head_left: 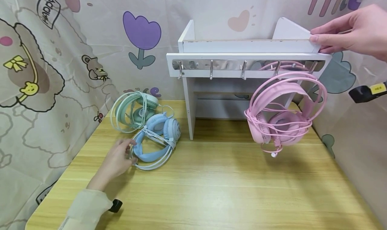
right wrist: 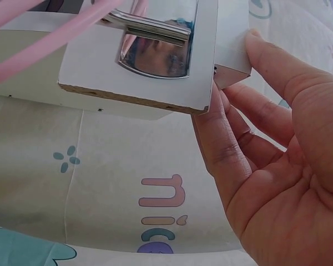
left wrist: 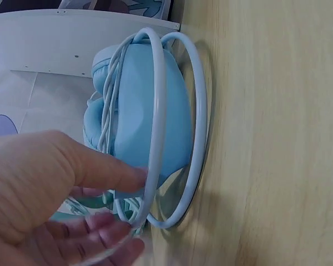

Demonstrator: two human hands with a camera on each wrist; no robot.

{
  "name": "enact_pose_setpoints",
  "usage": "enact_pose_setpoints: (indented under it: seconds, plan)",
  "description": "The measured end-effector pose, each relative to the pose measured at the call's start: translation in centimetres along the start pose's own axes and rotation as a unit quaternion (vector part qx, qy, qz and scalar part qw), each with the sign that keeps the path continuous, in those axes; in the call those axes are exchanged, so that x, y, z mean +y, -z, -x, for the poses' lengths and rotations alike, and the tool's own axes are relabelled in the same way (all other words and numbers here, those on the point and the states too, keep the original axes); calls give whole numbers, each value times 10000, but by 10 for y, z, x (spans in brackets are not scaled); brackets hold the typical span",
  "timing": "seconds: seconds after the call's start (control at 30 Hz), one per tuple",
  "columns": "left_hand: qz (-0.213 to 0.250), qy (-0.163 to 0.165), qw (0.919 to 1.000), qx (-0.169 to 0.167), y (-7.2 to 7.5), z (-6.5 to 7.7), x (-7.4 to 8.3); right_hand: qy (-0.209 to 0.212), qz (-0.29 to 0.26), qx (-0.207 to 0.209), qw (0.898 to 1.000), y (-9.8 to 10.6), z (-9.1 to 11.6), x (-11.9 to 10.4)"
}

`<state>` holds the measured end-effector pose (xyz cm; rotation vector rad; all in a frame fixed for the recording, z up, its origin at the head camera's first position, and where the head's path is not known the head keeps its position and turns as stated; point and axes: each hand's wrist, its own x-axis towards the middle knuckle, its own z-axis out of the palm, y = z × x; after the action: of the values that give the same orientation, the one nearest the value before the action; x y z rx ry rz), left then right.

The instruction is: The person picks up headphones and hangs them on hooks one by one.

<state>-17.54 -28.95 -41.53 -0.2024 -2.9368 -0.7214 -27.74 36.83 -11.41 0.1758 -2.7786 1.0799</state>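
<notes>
On the left of the table lies a pair of light blue headphones (head_left: 151, 154) with its cord wrapped round it. My left hand (head_left: 120, 157) is at its headband, thumb and loosely bent fingers spread on either side of the pale outer band (left wrist: 156, 122). Behind sits a mint green pair of headphones (head_left: 121, 114), overlapped by the blue one. My right hand (head_left: 352, 33) grips the upper right corner of a white shelf (head_left: 251, 47), thumb on one face and fingers behind. Pink headphones (head_left: 257, 132) hang by the headband at the right end of the shelf's hook rail (head_left: 228, 64).
Several metal hooks (head_left: 211, 70) line the rail, those to the left bare. The shelf stands at the back of the wooden table (head_left: 211, 189). A printed cloth (head_left: 99, 18) hangs behind and at both sides.
</notes>
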Motion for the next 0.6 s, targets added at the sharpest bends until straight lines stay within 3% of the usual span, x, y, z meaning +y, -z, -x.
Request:
enact_pose_setpoints:
  seconds: [0.13,0.37,0.6]
  plan:
    - [-97,409,9990,-166,4,5,-4,44,98,22,9999,-1,-1,1]
    - [105,1145,9882,-1008,6,12,-12,93,41,47,9999,-1,-1,2]
    - [594,1267,9813,-1324,3,17,-8,177,-2,71,9998,-2,-1,4]
